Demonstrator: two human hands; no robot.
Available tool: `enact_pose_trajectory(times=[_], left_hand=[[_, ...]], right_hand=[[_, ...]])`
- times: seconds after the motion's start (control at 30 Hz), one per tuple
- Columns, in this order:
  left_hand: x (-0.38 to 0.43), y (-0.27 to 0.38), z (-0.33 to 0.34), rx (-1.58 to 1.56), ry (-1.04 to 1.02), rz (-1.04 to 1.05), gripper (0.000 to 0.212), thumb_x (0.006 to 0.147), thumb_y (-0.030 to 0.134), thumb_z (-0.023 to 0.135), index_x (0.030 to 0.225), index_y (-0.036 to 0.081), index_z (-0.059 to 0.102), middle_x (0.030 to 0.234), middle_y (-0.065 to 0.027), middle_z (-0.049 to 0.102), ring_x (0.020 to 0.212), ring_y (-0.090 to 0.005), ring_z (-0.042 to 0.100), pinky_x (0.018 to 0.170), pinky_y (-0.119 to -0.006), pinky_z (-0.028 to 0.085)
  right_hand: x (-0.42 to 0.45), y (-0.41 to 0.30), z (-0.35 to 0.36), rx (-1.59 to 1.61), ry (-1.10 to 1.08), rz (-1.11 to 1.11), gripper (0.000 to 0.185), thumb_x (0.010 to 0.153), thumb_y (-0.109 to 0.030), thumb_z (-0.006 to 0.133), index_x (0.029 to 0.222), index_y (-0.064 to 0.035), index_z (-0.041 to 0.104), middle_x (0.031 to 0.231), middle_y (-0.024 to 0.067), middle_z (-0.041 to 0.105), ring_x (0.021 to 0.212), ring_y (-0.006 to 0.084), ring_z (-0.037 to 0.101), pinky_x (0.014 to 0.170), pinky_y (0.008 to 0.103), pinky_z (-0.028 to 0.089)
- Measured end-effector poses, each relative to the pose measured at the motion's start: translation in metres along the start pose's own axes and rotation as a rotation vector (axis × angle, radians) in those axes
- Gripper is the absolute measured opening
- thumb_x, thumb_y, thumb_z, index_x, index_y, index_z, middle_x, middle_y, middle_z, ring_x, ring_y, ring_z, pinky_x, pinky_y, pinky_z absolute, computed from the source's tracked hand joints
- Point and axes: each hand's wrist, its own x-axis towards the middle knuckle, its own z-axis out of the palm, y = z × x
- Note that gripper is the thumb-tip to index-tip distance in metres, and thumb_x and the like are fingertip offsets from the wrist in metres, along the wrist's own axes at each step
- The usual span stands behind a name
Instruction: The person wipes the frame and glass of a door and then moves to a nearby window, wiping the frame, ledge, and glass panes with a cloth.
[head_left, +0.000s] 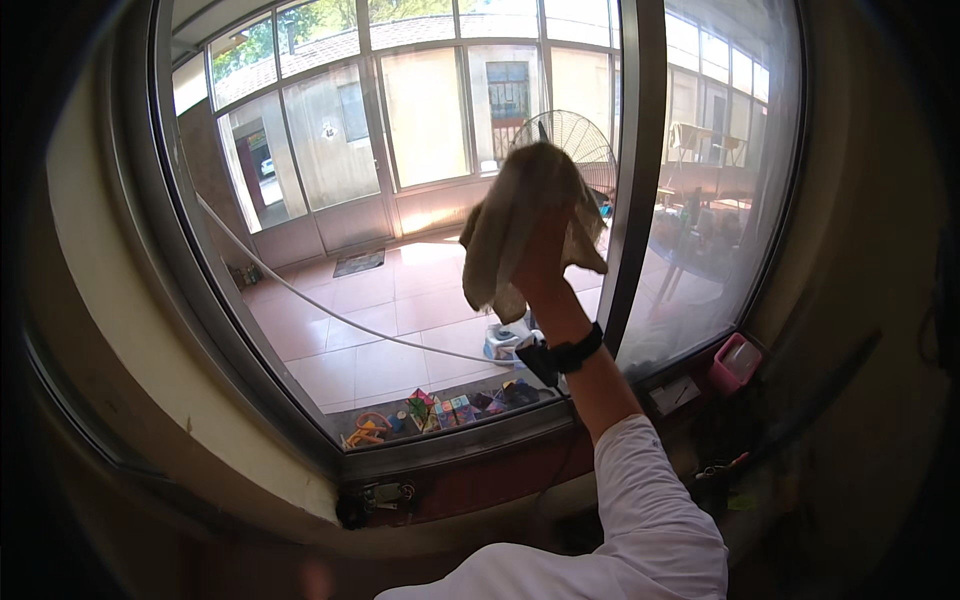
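My right hand (541, 259) is raised in front of the window, holding a greyish-brown cloth (491, 240). The cloth drapes over and around the fingers, hiding most of them, and is at or very close to the glass left of the upright metal frame (634, 180). A black band (581, 352) circles the wrist, with a dark device and a cord at its side. My left hand is out of view.
Keys (386, 493) and a pink container (735, 364) are on the inner sill. Through the glass show colourful small items (450, 411), a white hose (322, 307), a wire-caged fan (592, 146) and a doormat (359, 262) on tiles.
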Motion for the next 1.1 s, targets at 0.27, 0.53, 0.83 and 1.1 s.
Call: enact_pose_trajectory(times=[0.27,0.53,0.83,1.1], left_hand=[[0.001,0.051,-0.003,-0.649,0.075,-0.257,0.025,0.087,0.021,0.045,0.099,0.001,0.055,0.073,-0.0076,0.060,0.056,-0.0138,0.053,0.048,-0.026,0.043],[0.016,0.010,0.016,-0.590,0.017,-0.158,0.026,0.087,0.019,0.045,0.104,0.001,0.052,0.081,-0.0097,0.059,0.061,-0.0159,0.056,0.053,-0.028,0.045],[0.024,-0.006,-0.021,0.259,-0.110,0.144,0.018,0.078,0.016,0.047,0.089,0.007,0.058,0.087,-0.0134,0.056,0.081,-0.0272,0.054,0.071,-0.041,0.043],[0.016,-0.045,-0.018,0.525,-0.018,0.538,0.017,0.083,0.016,0.043,0.088,0.005,0.056,0.088,-0.0135,0.054,0.083,-0.0278,0.052,0.073,-0.039,0.043]], right_hand=[[0.279,0.017,-0.027,-0.503,0.063,-0.015,0.069,0.074,-0.045,0.051,0.124,0.0011,0.038,0.122,0.0191,0.042,0.121,0.0327,0.030,0.104,0.0497,0.004],[0.271,0.072,0.039,-0.348,0.386,0.123,0.053,0.087,-0.037,0.038,0.128,-0.0028,0.032,0.123,0.0133,0.042,0.118,0.0254,0.034,0.101,0.0345,0.023],[0.157,0.045,0.010,2.333,0.162,0.008,0.042,0.093,-0.034,0.029,0.123,-0.0068,0.036,0.112,0.0061,0.048,0.104,0.0181,0.046,0.094,0.0300,0.034],[-0.029,0.044,0.036,1.412,0.492,0.759,0.041,0.091,-0.031,0.037,0.125,-0.0082,0.032,0.119,0.0073,0.044,0.107,0.0174,0.043,0.094,0.0303,0.030]])
